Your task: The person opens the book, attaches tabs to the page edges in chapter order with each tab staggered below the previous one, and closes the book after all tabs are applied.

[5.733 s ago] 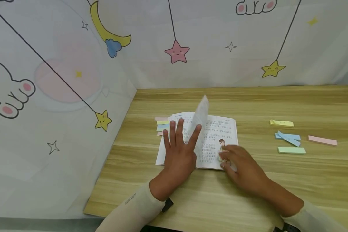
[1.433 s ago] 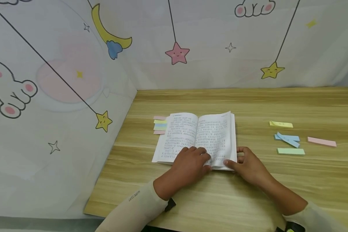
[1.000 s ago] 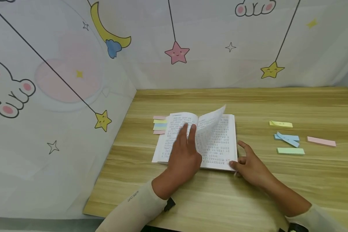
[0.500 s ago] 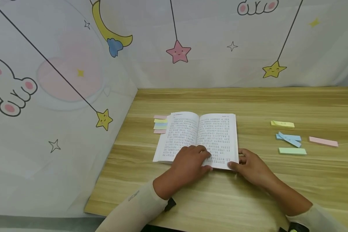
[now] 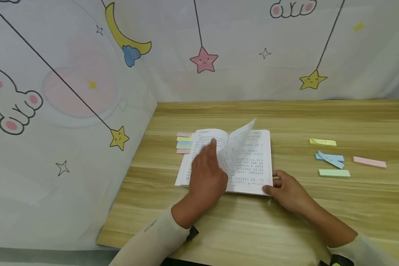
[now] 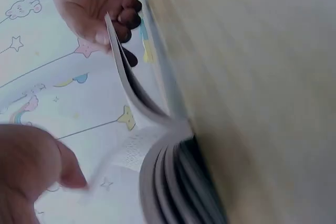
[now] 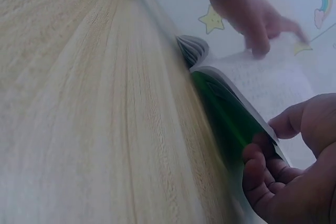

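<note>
An open book (image 5: 252, 162) of printed text lies on the wooden table, and its green cover (image 7: 226, 114) shows in the right wrist view. One loose page (image 5: 238, 142) stands up, curved toward the left side. Over the left half of the book is my left hand (image 5: 207, 173), index finger extended, beside that page; in the left wrist view its thumb sits apart from the thick page block. My right hand (image 5: 289, 192) pinches the book's lower right edge, thumb on top and fingers beneath. Colored sticky tabs (image 5: 184, 143) poke out from the left edge.
To the right lie a yellow sticky-note pad (image 5: 322, 142), blue strips (image 5: 329, 159), a green pad (image 5: 334, 173) and a pink pad (image 5: 369, 162). A white cloth (image 5: 236, 85) printed with stars hangs behind and to the left of the table (image 5: 146, 207).
My left hand has swung from the right page to the left one, lifting a page over. The right hand, earlier above the right page, now holds the lower right edge.
</note>
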Action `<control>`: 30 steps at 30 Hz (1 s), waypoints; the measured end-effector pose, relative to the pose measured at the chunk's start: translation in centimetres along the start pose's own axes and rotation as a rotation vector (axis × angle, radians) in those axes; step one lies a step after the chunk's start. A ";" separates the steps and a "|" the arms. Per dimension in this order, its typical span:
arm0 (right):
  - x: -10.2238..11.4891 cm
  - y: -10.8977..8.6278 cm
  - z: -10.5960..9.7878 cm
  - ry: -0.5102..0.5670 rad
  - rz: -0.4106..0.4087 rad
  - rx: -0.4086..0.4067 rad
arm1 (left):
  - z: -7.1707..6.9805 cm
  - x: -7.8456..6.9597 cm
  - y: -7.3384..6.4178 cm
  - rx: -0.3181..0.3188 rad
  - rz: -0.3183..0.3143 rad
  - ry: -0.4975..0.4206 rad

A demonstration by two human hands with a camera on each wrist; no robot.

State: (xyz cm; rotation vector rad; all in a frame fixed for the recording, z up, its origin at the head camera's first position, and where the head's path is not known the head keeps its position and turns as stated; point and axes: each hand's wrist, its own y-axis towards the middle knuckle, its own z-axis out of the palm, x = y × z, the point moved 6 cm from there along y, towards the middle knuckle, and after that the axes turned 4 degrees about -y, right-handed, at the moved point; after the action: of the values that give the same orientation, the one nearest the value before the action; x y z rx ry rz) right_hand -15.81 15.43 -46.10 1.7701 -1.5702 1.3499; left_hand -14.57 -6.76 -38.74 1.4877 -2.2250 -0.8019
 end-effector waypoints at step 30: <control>0.1 0.1 0.1 0.064 -0.016 0.026 | 2.3 -1.0 -0.9 0.467 0.123 -0.183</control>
State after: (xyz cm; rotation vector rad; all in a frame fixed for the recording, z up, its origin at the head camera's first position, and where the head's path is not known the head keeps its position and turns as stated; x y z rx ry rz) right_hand -15.86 15.23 -46.06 1.7332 -1.5084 1.4118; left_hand -14.80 -5.50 -41.09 1.4961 -2.7504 -0.4074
